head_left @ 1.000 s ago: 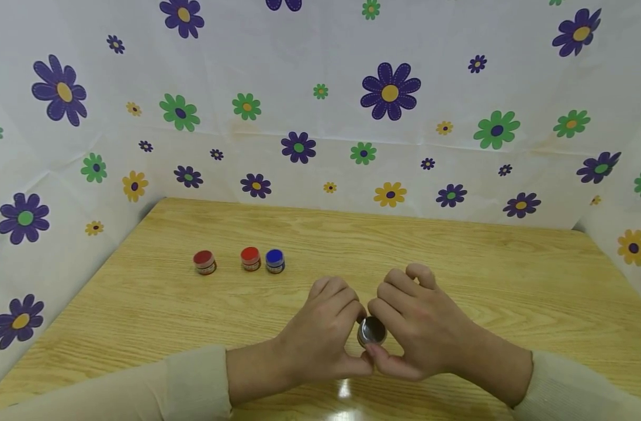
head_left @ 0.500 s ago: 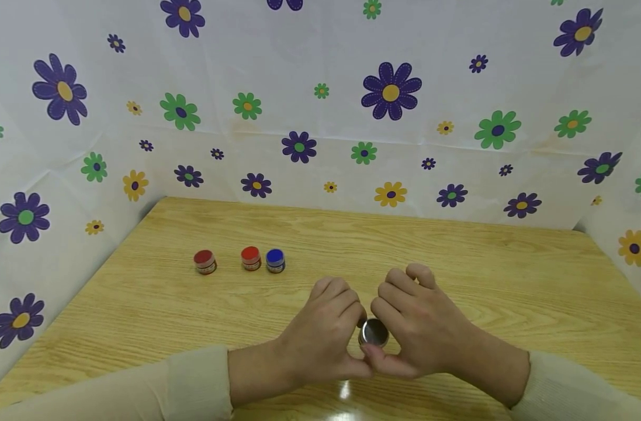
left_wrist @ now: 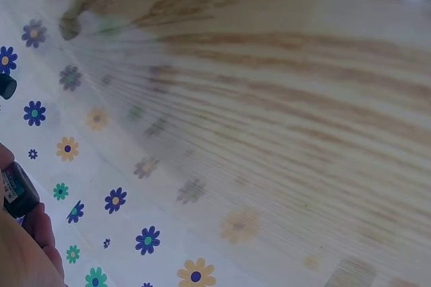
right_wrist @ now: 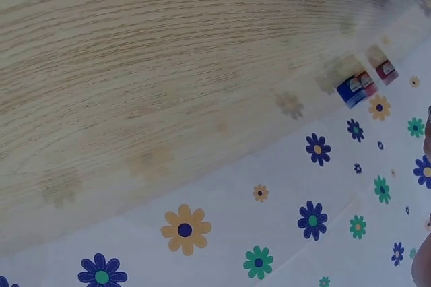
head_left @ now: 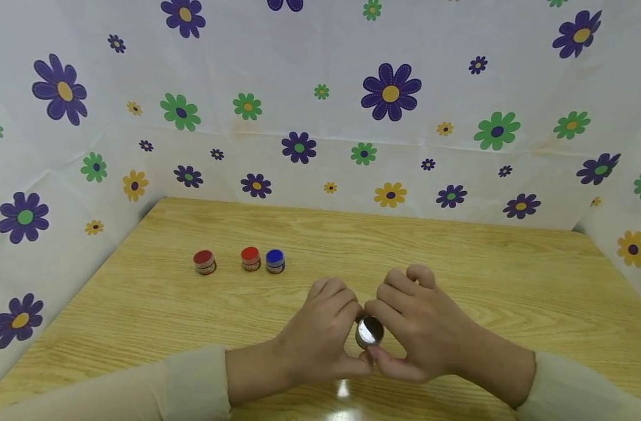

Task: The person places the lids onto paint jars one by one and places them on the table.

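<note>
A small dark paint jar [head_left: 370,332] is held between both hands near the front of the table, its round shiny top facing up with a bright glare across part of it. My left hand [head_left: 322,330] grips its left side with thumb and forefinger. From the right, my right hand [head_left: 420,327] pinches it, thumb at the near rim and forefinger at the far rim. In the left wrist view the labelled dark jar [left_wrist: 20,193] shows at the left edge among fingers, with a small dark cylindrical thing [left_wrist: 7,86] above it. Only slivers of hand enter the right wrist view.
Farther back on the left stand a dark red paint jar [head_left: 204,262], a bright red paint jar [head_left: 250,258] and a blue paint jar [head_left: 275,261]. The glossy wooden table [head_left: 457,251] ends at a white flowered cloth [head_left: 320,117] hung behind and along the sides.
The dark jar has shifted slightly left and its top has tilted, so a brighter glare shows on it. The right hand's fingers moved a little with it. The three other jars stay put.
</note>
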### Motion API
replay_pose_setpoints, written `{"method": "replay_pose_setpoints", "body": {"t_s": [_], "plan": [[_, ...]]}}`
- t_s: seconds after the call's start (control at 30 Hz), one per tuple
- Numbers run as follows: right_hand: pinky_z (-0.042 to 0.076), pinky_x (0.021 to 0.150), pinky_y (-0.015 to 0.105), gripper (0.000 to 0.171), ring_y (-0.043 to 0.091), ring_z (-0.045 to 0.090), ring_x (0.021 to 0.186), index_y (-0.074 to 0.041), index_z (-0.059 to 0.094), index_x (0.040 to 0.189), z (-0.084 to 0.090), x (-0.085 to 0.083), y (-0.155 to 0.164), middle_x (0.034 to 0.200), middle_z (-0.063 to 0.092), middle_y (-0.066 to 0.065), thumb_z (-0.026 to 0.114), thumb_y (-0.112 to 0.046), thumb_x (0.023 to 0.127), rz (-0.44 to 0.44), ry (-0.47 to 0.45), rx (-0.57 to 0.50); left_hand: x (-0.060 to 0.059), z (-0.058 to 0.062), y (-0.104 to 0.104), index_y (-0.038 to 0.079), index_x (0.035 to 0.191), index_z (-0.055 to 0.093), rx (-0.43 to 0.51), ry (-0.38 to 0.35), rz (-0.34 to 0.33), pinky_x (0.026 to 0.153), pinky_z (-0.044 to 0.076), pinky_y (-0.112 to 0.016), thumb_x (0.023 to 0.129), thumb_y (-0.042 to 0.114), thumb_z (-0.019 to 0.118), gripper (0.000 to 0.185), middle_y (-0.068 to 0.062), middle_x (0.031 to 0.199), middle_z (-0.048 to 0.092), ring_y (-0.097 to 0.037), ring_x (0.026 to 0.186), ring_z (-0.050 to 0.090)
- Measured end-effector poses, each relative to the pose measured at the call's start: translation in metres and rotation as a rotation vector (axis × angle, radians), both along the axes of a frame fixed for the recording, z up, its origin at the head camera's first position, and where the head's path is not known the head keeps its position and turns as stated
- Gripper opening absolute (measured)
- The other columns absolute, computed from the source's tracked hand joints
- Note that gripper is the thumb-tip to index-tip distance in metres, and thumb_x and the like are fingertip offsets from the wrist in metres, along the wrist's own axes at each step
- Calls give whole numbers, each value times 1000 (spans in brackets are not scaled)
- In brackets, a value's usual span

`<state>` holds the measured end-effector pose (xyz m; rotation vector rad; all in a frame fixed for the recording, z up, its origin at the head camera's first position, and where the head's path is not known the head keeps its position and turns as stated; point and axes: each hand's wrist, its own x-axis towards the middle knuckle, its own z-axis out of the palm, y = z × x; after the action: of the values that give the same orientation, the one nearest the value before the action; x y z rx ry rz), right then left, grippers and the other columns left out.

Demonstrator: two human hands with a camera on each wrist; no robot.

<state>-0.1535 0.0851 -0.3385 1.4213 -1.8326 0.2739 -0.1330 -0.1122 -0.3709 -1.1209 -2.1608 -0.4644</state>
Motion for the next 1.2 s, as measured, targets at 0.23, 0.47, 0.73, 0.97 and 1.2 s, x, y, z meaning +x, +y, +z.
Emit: {"method": "replay_pose_setpoints", "body": {"t_s": [0.23,0.47,0.73,0.97,1.2], "plan": [[24,76,39,35,17,36,69,-15,55,77,1,0,-2,70,41,-5,37,-41,91,-3,8,0,0,0,2,14,77,60,-5,7,2,81,36,-29,59,38,82,37,6,75,57,-12,82,46],[24,74,39,36,17,35,67,-15,47,70,2,1,-4,67,39,-5,38,-43,91,-19,39,-26,1,0,1,15,75,59,-14,-2,15,82,36,-29,63,45,83,40,8,75,57,-12,82,47],[23,71,36,39,16,31,63,-15,41,63,3,2,-7,62,34,-5,38,-42,91,-31,52,-51,1,2,3,14,73,59,-13,89,-2,81,37,-30,64,47,82,41,7,73,54,-12,79,47],[24,71,36,53,18,34,65,-15,44,62,1,1,-5,63,37,-5,39,-56,95,-16,49,-27,3,3,1,14,76,59,-20,97,-14,83,37,-30,65,47,80,41,7,74,55,-13,81,47],[28,76,36,39,19,41,75,-12,59,85,0,-1,2,77,47,-3,38,-45,92,34,8,20,1,3,0,13,81,61,0,13,-44,83,35,-29,60,34,80,35,6,79,58,-12,85,46]]}}
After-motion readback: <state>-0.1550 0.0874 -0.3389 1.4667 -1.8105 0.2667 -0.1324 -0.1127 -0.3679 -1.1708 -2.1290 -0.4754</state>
